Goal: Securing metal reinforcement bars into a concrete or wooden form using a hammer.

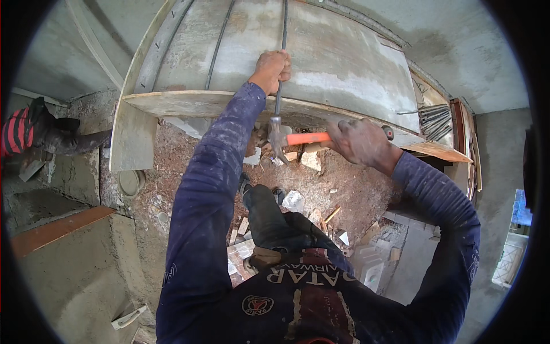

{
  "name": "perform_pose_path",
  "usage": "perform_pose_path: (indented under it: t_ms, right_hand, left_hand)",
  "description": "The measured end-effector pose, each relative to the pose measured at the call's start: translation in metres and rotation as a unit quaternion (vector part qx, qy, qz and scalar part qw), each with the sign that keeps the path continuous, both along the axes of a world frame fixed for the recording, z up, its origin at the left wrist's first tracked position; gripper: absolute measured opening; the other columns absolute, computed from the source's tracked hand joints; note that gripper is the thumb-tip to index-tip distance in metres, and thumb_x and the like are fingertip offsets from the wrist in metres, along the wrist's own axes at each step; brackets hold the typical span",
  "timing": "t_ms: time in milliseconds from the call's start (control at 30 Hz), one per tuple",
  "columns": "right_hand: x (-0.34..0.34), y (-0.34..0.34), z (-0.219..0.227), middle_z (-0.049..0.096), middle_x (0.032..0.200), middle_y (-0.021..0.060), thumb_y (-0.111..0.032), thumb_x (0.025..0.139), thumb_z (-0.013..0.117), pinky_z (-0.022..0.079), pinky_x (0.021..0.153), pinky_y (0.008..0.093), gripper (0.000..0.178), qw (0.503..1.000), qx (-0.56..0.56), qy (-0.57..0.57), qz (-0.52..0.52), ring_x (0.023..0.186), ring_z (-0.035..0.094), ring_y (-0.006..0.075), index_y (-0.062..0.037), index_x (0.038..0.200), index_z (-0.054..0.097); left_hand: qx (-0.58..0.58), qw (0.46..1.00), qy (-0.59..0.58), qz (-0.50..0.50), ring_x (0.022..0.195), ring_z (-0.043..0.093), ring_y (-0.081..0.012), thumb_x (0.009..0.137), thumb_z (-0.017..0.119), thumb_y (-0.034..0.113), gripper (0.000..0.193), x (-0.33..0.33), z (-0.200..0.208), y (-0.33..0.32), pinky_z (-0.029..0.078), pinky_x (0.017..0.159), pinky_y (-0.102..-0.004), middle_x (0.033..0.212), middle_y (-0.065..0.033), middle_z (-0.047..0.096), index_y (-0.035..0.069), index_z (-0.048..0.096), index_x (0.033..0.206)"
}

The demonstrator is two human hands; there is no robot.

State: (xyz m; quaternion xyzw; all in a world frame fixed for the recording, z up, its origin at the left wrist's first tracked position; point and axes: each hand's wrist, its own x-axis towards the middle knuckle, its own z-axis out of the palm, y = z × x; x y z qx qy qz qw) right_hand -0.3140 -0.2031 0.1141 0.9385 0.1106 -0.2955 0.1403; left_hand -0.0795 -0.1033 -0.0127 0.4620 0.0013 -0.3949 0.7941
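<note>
Clearly, most of the writing is on the dark shirt (pixel 366 321) of the person: large pale letters go across the chest in two lines, upside down in this view, and below them is a round badge (pixel 258 305) with small lettering around its edge. Another small pale mark is on each sleeve. The left hand (pixel 271 70) is closed in a fist around a thin metal rod (pixel 285 26), which lies across the grey slab (pixel 344 57) and passes out over its wooden edge board (pixel 183 102). The right hand (pixel 365 140) is gripping a hammer (pixel 307 139) by its orange handle, in front of the same board. The hammer head is at the near end of the rod; I cannot tell whether they touch. Two more rods lie on the slab to the left, and a bundle of dark rods (pixel 436 121) is at its right end. The board stands between the body and the slab, and the left forearm reaches over it. Below, broken pieces and a white plastic container (pixel 366 266) lie on the reddish ground (pixel 183 166). At the far left, partly visible, is another person (pixel 20 132) in a striped top.
</note>
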Motion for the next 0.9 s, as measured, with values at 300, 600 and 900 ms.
perform_pose_path:
  t_ms: [300, 600, 900]
  right_hand:
    - [-0.046, 0.022, -0.009, 0.061, 0.066, 0.0097, -0.054, 0.101, 0.039, 0.052, 0.046, 0.04, 0.051, 0.962, 0.184, -0.067, 0.193, 0.054, 0.066, 0.0271, -0.0053, 0.091, 0.05]
    - [-0.046, 0.02, 0.006, 0.062, 0.068, 0.0102, -0.052, 0.099, 0.045, 0.054, 0.052, 0.0407, 0.048, 0.969, 0.198, -0.079, 0.123, 0.061, 0.069, 0.0288, -0.0049, 0.092, 0.053]
    - [-0.045, 0.019, 0.005, 0.059, 0.066, 0.0086, -0.051, 0.098, 0.048, 0.053, 0.049, 0.0391, 0.045, 0.963, 0.215, -0.114, 0.118, 0.061, 0.068, 0.027, -0.0062, 0.094, 0.054]
  left_hand:
    - [0.024, 0.999, 0.028, 0.039, 0.048, 0.028, -0.0059, 0.102, 0.048, 0.014, 0.019, -0.01, 0.008, -0.004, 0.024, 0.041, -0.0241, 0.065, 0.0051, 0.038, 0.006, 0.052, 0.085]
    - [-0.016, 0.998, 0.067, -0.01, 0.05, 0.03, -0.0054, 0.105, 0.045, 0.018, 0.019, -0.019, 0.015, 0.007, 0.024, 0.041, -0.0233, 0.067, 0.0037, 0.039, 0.006, 0.05, 0.091]
    - [-0.007, 0.998, 0.059, -0.015, 0.05, 0.03, -0.0065, 0.106, 0.043, 0.02, 0.022, -0.024, 0.014, 0.01, 0.022, 0.04, -0.0235, 0.066, 0.0029, 0.039, 0.005, 0.049, 0.091]
